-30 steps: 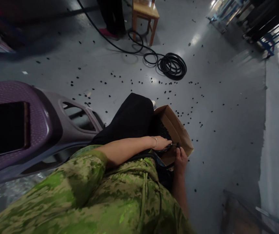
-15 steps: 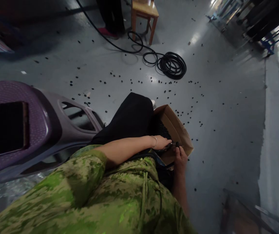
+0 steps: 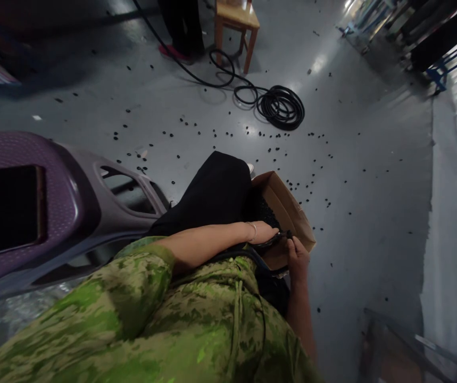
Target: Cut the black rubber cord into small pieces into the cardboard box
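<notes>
Currently I've got both hands on my head-cam feed, working close together over a cardboard carton [image 3: 294, 210] by the person's lap. L hand [image 3: 265, 232], w/ a thin bracelet [image 3: 254, 231] at the wrist, is grasping a dark hand tool [image 3: 270, 241]; its type I can't tell, most of it's under the palm. R hand [image 3: 298, 252] has thumb & finger pinched on a small black piece [image 3: 289, 234] at the tool's tip; too small to make out detail. That piece sits over the carton, between the hands. Inside the carton, at its far L, I see a heap of black bits [image 3: 267, 211]. More of the same sort, approx., lie scattered on the grey floor [image 3: 372, 229].

To the L: purple stool [image 3: 63, 159] w/ a phone [image 3: 10, 210] flat on top, screen dark. Further fwd: coiled black hose [image 3: 282, 109], wooden chair [image 3: 239, 18], plus a 2nd person's leg [image 3: 180, 24] & red shoe [image 3: 172, 51] just beside the chair.
</notes>
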